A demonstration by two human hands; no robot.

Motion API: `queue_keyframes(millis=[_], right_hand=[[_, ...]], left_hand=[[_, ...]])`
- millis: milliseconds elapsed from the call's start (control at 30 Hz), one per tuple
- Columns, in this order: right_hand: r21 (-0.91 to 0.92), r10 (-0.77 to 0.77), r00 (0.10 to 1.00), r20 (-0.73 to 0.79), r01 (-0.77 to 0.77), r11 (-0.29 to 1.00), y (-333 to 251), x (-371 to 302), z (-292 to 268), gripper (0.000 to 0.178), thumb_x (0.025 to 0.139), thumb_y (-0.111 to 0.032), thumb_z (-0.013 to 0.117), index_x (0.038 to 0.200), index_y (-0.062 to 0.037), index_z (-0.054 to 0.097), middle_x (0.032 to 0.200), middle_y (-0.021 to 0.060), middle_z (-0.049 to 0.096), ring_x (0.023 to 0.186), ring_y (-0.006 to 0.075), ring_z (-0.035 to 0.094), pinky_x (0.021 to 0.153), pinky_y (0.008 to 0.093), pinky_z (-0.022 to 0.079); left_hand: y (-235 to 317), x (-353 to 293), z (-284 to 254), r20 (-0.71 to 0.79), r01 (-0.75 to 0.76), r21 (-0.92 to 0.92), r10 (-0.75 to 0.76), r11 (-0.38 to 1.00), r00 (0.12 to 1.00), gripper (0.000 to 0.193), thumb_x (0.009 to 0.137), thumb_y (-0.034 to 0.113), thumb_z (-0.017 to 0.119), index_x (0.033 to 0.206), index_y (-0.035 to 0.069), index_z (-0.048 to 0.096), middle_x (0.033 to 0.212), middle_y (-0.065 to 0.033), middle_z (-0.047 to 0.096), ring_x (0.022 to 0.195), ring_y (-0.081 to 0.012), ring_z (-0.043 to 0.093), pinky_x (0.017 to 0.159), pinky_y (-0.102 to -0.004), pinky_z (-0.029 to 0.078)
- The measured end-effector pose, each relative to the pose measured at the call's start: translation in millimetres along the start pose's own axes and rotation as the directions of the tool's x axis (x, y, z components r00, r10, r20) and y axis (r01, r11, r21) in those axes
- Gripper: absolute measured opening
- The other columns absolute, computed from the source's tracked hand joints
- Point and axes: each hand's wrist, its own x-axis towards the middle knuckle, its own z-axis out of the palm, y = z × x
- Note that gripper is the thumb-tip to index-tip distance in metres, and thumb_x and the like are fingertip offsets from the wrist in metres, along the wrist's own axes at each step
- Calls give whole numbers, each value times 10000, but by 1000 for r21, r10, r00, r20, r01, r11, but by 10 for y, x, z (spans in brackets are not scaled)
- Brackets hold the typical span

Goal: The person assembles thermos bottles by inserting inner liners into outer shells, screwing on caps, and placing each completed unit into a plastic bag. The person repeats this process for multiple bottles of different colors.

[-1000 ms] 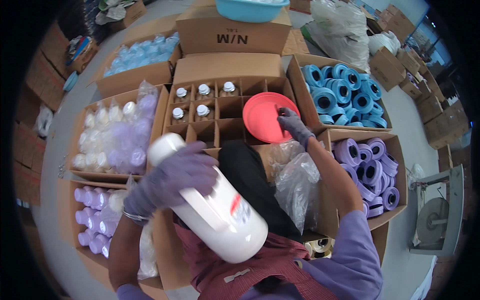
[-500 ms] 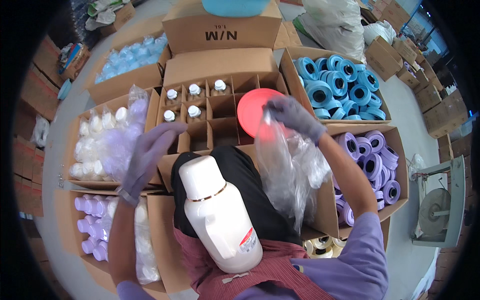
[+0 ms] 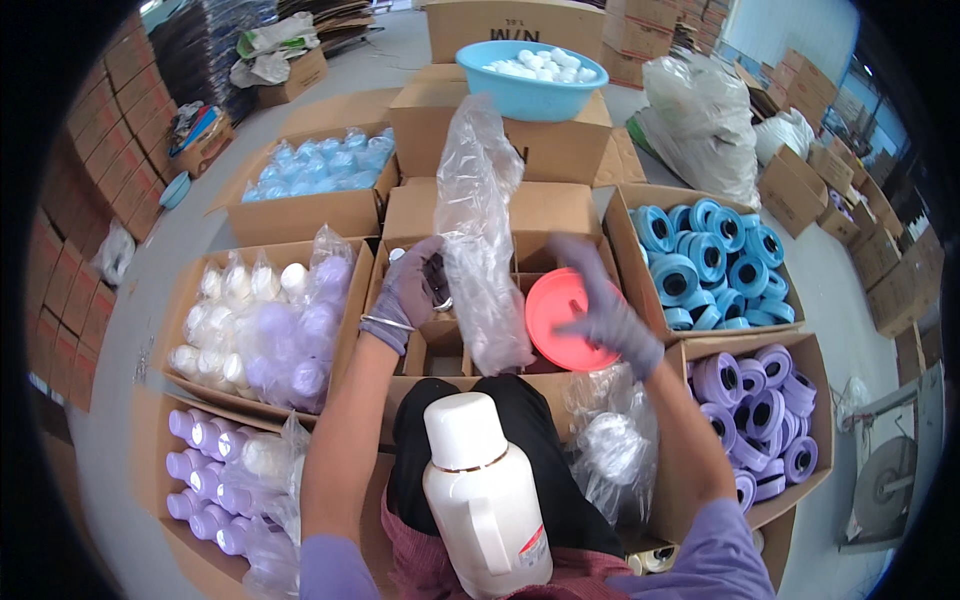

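Observation:
A clear plastic bag (image 3: 478,235) stands stretched upright in front of me, over the divided carton (image 3: 436,350). My left hand (image 3: 408,295), in a grey-purple glove, is closed at the bag's left edge, its fingertips partly hidden. Above a round red lid-like plate (image 3: 560,325) is my right hand (image 3: 610,320), gloved too and slightly blurred, with thumb and fingers apart and nothing visible in it. A white thermos flask (image 3: 482,500) with a side handle leans in my lap. More crumpled clear bags (image 3: 612,440) lie right of my knees, below the right hand.
Left are cartons of bagged white and lilac cups (image 3: 265,325), lilac cups (image 3: 205,470) and bagged light-blue pieces (image 3: 325,165). On the right, cartons hold blue rings (image 3: 708,260) and purple rings (image 3: 760,410). A blue basin (image 3: 530,95) of white pieces sits on boxes ahead.
One clear bag has come up from the right-hand pile to stand before me. My left hand has moved right to it; my right hand is off the pile. The view has tilted up.

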Motion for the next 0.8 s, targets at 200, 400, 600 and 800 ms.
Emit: queue_keyframes(millis=[200,400,600,800], right_hand=[[549,556,807,199,-562,619,311,-77,1110,395,932,-275,683,1220,-20,591,1109,66,616,1030,160,589,933,310,477],[926,644,724,249,-373,61,392,285,1389,222,972,-293,623,1076,-97,605,994,-12,634,911,110,624,792,335,523],[803,568,823,26,-355,478,266,266,1443,459,973,-376,617,1287,-46,560,1148,59,658,1028,210,644,928,324,501],[-171,587,809,-35,-584,794,502,-1,1244,251,890,-238,663,1063,-60,630,892,117,657,876,277,655,801,370,511]], left_hand=[[-38,-271,167,52,-181,-98,186,979,981,850,965,693,365,1458,1,369,1395,-181,489,1295,-294,487,1107,-414,396],[-300,-760,-391,226,-398,676,340,620,913,621,1023,313,501,1507,-16,294,1462,-163,434,1333,-229,436,1154,-354,307],[-485,-857,-185,-58,-160,644,256,748,965,453,956,220,630,1320,-41,557,1147,-65,649,1030,-141,603,936,-275,479],[-632,-1055,-432,61,-359,220,355,907,933,319,1013,217,500,1194,-14,622,1142,-134,677,1027,-207,656,857,-335,551]])
